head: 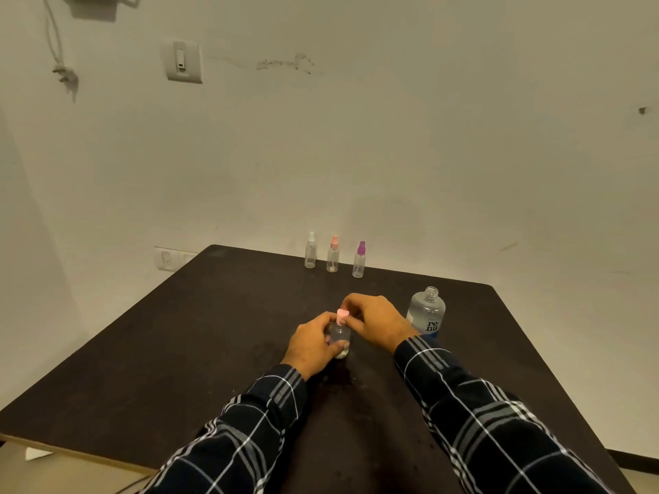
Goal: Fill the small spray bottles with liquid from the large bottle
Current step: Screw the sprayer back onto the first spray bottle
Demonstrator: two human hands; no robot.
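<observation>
The small spray bottle (pixel 340 338) stands in the middle of the bench (pixel 178 351). Our left hand (pixel 313 345) grips its body, and our right hand (pixel 374 320) pinches its pink cap (pixel 342 316). The large bottle (pixel 426 311) stands uncapped beside us. Three more spray bottles (pixel 333 256) stand capped at the far edge; we cannot tell whether they are filled.

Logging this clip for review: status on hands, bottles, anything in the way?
Left hand grips small bottle; right hand pinches its pink cap. Large bottle open, upright, beside right hand. Three capped bottles far back, nothing blocking.
</observation>
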